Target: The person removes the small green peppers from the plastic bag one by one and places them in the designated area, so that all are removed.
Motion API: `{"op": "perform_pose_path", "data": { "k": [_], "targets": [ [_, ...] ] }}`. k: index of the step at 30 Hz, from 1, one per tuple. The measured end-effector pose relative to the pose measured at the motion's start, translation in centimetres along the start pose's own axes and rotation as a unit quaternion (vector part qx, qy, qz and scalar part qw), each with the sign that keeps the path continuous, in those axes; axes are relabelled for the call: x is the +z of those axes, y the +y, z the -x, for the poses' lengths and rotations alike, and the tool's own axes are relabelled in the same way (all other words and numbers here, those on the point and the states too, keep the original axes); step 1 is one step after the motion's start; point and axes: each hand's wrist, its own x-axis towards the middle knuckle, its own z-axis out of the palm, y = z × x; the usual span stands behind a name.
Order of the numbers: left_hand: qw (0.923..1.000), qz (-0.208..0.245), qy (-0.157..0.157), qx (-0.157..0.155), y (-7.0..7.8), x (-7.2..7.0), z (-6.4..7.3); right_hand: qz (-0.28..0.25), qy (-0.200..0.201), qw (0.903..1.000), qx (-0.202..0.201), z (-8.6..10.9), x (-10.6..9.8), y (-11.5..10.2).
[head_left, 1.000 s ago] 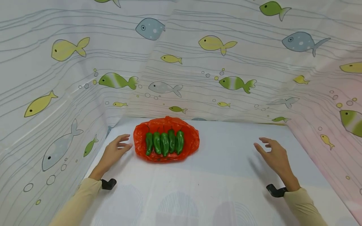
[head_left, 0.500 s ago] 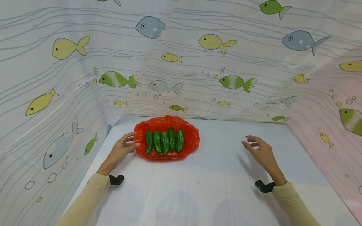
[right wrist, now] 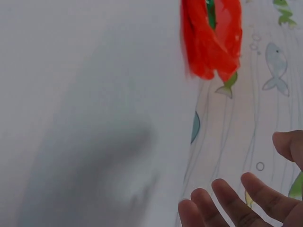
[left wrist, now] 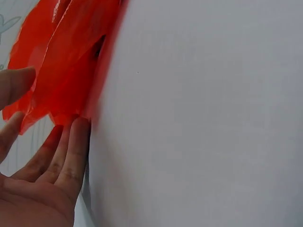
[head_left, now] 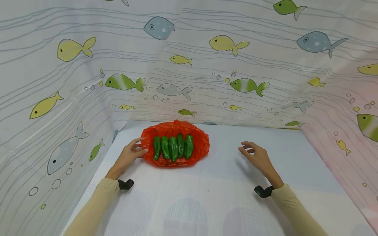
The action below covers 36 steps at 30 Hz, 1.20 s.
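Several green peppers (head_left: 173, 149) lie side by side, stems to the back, in an opened red plastic bag (head_left: 203, 144) on the white table. At the bag's left edge is my left hand (head_left: 127, 158), its thumb and fingers spread apart around the rim. In the left wrist view the fingertips (left wrist: 79, 125) reach the crumpled red plastic without gripping it. My right hand (head_left: 258, 160) hovers over the table to the right of the bag, holding nothing. Its fingers are loosely bent, and a gap separates them from the bag in the right wrist view.
The white table (head_left: 189, 196) spreads in front of the bag and to its right. A fish-patterned curtain (head_left: 195, 95) stands behind and along both sides. A black band mount (head_left: 126, 184) sits on the left wrist, and another mount (head_left: 263, 191) on the right.
My left hand has moved right to the bag's left edge. My right hand has come steadily left over the table, nearer the bag. Peppers and bag stay put.
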Motion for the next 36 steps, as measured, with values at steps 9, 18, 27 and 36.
{"op": "perform_pose_path", "data": {
  "k": [9, 18, 27, 36],
  "targets": [
    [1.0, 0.003, -0.001, -0.002, 0.2, 0.0, -0.2, -0.017, -0.018, 0.9994, -0.022, -0.9, 2.6, -2.3],
    [1.0, -0.002, -0.002, -0.008, -0.1, 0.3, -0.5, -0.039, -0.036, 0.9983, -0.023, -1.7, 4.2, -4.2],
    [0.9997, -0.019, 0.002, -0.013, 0.1, 0.5, -0.7, -0.062, -0.041, 0.996, -0.05, -2.7, 5.1, -6.1],
    [0.9994, -0.026, -0.004, -0.021, 0.2, 0.7, -0.9, -0.078, -0.04, 0.9934, -0.075, -3.5, 6.7, -8.1]
  ]
}}
